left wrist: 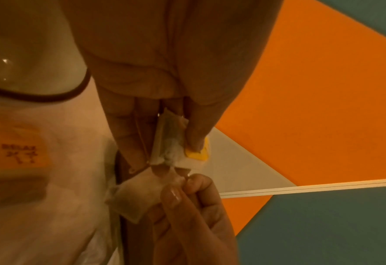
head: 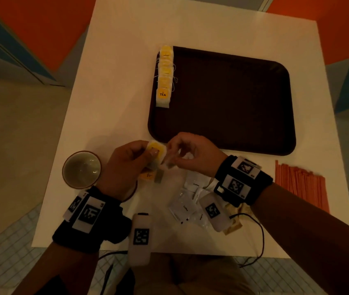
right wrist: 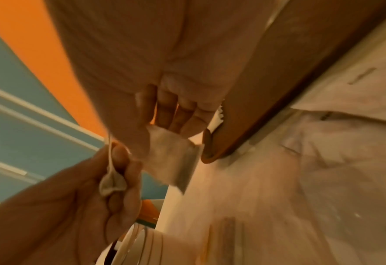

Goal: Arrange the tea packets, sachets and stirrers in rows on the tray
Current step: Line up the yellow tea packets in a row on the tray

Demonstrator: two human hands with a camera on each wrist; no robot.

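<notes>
A row of yellow tea packets [head: 165, 76] lies along the left edge of the dark brown tray [head: 233, 107]. Just in front of the tray, my left hand [head: 148, 154] pinches a yellow tea packet [head: 156, 151] above the table. In the left wrist view its yellow label [left wrist: 197, 154] shows under my thumb. My right hand [head: 172, 158] pinches a pale tea bag [right wrist: 171, 161] that hangs by this packet. One more tea packet [head: 148, 175] lies on the table under my left hand. White sachets [head: 188, 201] and orange stirrers [head: 299, 184] lie near the front.
An empty cup [head: 82, 169] stands left of my left hand. The white table [head: 116, 81] has bare surface left of and behind the tray. The stirrers lie near the table's right edge. Wrist-device cables trail over the front edge.
</notes>
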